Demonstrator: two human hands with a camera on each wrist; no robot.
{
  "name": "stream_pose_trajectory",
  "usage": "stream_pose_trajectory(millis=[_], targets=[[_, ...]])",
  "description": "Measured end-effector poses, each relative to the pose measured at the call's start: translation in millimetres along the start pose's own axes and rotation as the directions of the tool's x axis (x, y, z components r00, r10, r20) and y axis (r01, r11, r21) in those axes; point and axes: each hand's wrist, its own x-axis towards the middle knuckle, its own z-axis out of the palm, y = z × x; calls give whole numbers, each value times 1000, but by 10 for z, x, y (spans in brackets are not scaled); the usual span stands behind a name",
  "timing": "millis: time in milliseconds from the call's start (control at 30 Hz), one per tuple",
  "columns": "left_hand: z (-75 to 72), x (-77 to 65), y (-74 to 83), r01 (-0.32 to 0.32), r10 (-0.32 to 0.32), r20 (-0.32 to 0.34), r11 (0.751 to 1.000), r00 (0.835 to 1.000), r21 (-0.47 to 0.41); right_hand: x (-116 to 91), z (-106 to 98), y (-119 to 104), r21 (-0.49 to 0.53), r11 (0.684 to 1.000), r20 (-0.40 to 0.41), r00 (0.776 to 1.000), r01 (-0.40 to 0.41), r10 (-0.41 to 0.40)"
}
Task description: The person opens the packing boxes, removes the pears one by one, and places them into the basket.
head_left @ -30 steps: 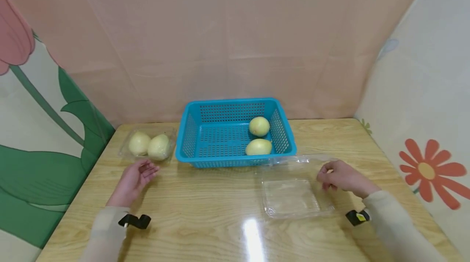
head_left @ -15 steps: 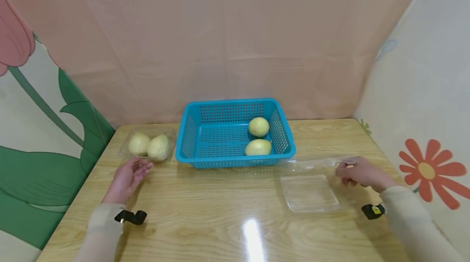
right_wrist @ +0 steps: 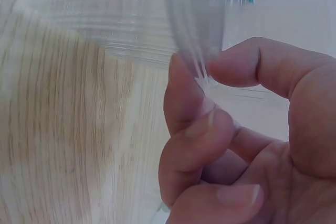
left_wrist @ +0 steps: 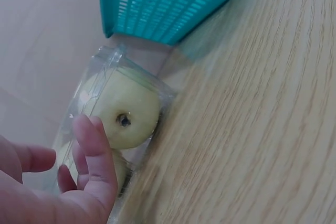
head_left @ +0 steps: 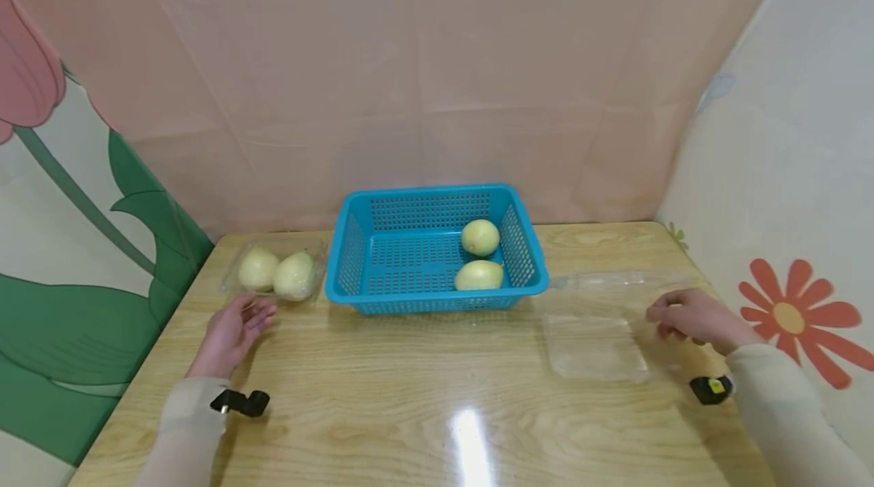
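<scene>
My right hand [head_left: 698, 316] pinches the edge of a see-through plastic clamshell box [right_wrist: 197, 19] between thumb and fingers. That box stands with its lid up at the right of the table, with no fruit in it. Near a second clear clamshell box [left_wrist: 97, 87] at the far left is my left hand [head_left: 232, 329], palm turned inward and fingers loosely bent, with nothing in its grasp. Two pale yellow-green, melon-like fruits lie in that left box, one [head_left: 295, 275] beside the other [head_left: 258, 269]. In the left wrist view the fingers partly cover the farther fruit.
A blue perforated basket [head_left: 437, 297] stands at the back middle of the wooden table [head_left: 382, 396]. Inside it, at the right end, lie two similar fruits, one behind [head_left: 480, 237] and one in front [head_left: 479, 275]. Printed cloths rise behind and along both sides.
My right hand has drawn the open clamshell box to the right and slightly back, away from the basket. My left hand has shifted a little left. The basket and fruits stay in place.
</scene>
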Motion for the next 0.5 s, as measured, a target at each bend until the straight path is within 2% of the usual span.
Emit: stream_pose_trajectory(millis=[267, 500], targets=[[7, -33, 22, 27, -26, -44, 999, 999, 32, 47, -64, 82, -18, 999, -30, 999, 29, -29], [-16, -26, 47, 28, -28, -49, 999, 998, 15, 169, -92, 137, -2, 1000, -64, 998, 14, -14]])
